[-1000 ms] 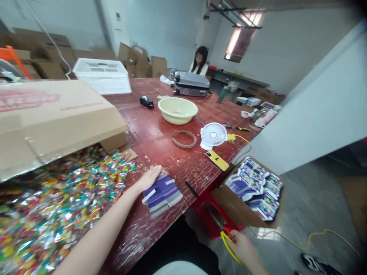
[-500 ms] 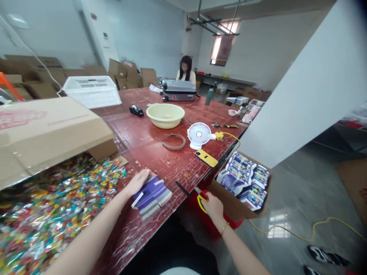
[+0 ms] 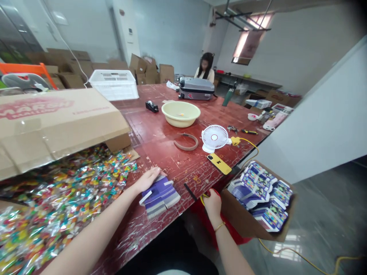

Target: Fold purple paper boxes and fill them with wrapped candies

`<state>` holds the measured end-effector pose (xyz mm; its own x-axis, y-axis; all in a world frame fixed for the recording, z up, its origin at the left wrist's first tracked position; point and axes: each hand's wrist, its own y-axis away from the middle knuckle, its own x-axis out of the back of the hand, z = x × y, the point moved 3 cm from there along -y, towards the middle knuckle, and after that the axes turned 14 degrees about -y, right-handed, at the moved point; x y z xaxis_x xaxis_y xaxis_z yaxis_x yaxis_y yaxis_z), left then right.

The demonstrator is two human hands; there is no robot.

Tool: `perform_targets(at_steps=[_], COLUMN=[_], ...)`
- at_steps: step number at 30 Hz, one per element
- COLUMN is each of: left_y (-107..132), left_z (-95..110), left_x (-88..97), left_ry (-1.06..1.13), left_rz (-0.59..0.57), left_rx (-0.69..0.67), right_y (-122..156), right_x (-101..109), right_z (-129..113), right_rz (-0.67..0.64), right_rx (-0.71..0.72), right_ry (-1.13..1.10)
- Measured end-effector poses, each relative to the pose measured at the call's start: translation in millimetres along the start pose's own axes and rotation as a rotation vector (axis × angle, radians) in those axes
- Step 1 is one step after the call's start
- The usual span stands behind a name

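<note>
My left hand (image 3: 147,178) lies flat on a stack of folded purple and white card boxes (image 3: 159,196) near the front edge of the red table (image 3: 160,141). At the table's edge, my right hand (image 3: 212,202) grips scissors with red and yellow handles (image 3: 204,197). A black strip (image 3: 190,191) lies between the stack and that hand. Just right of my right hand, a cardboard box (image 3: 243,217) holds several printed purple packs (image 3: 262,194).
A heap of bright wrapped candies (image 3: 57,198) spills from a big cardboard carton (image 3: 54,122) at left. Further back are a yellow phone (image 3: 219,164), white fan (image 3: 214,137), brown band (image 3: 185,141), yellow basin (image 3: 180,113), tape dispenser (image 3: 151,106), white crate (image 3: 114,84). A person (image 3: 205,68) sits at the far end.
My right hand rose from low beside the table with the scissors and now reaches the table edge. My left hand stayed on the purple stack.
</note>
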<state>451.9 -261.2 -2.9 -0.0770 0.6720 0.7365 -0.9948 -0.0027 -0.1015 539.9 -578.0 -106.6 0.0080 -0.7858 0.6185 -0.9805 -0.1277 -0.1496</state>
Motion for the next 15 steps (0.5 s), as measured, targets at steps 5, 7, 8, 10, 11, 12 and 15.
perform_targets(at_steps=[5,7,8,10,11,12,15], left_y=[1,2,3,4,4,5,6], left_z=[-4,-5,-5,-3,-2,-1,1], left_x=[-2.0,-2.8,-3.1,-3.4,-3.5,-3.6,-3.3], left_ry=[0.025,0.031,0.032,0.033,0.036,0.038,0.041], left_rz=[0.015,0.023,0.027,0.036,0.039,0.042,0.047], left_rx=[0.006,0.005,0.002,-0.008,-0.015,-0.019,-0.024], right_y=[22,34,39,43,43,40,25], right_x=[19,26,24,7,-4,-13,-28], right_z=[1,9,16,26,26,23,13], right_rz=[0.206,0.362,0.382,0.333,0.287,0.253,0.187], right_rx=[0.167,0.106,-0.053,-0.457,-0.613,-0.704,-0.718], right_ry=[0.040,-0.094,-0.300,-0.790,-0.980,-1.101,-1.117])
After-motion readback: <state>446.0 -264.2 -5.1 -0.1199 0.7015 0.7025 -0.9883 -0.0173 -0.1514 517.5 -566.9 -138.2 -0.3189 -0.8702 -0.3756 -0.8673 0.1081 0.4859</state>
